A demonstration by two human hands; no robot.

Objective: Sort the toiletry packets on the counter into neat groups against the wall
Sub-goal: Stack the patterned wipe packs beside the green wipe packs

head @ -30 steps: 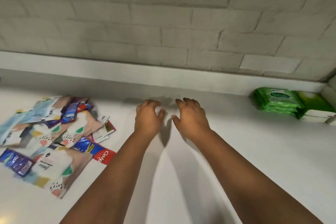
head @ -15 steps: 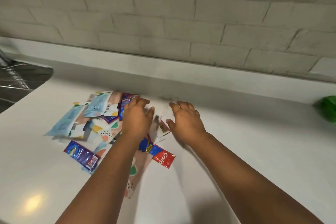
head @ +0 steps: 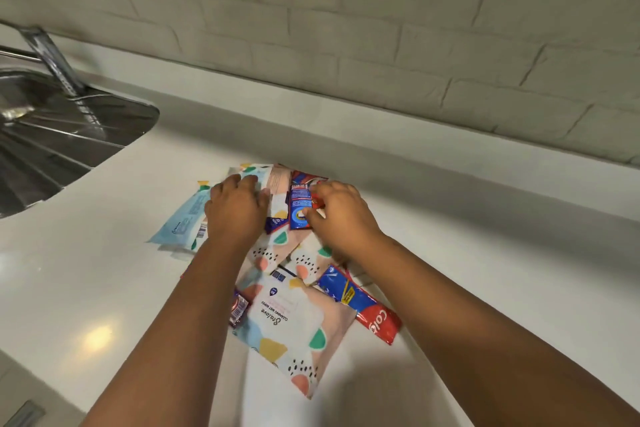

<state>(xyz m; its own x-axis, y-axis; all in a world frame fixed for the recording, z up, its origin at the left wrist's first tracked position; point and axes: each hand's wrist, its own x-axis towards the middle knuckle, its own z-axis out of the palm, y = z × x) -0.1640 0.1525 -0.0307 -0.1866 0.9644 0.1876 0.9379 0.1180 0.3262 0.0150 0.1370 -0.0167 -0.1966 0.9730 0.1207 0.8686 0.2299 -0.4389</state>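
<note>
I see my right hand (head: 341,218) pinching a blue toothpaste sachet (head: 300,206) atop the packet pile (head: 294,288), right of the sink (head: 62,135). My left hand (head: 237,210) lies flat, fingers relaxed, on pale blue packets (head: 185,218).

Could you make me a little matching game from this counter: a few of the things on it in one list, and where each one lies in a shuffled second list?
Things:
1. red toothpaste sachet
2. pale blue packet
3. patterned wet wipes pack
4. sink

Places:
A. far left, set into the counter
B. nearest the camera, between the forearms
C. left edge of the pile
D. right edge of the pile

Pairs: 1-D, 2-C, 3-B, 4-A
</note>
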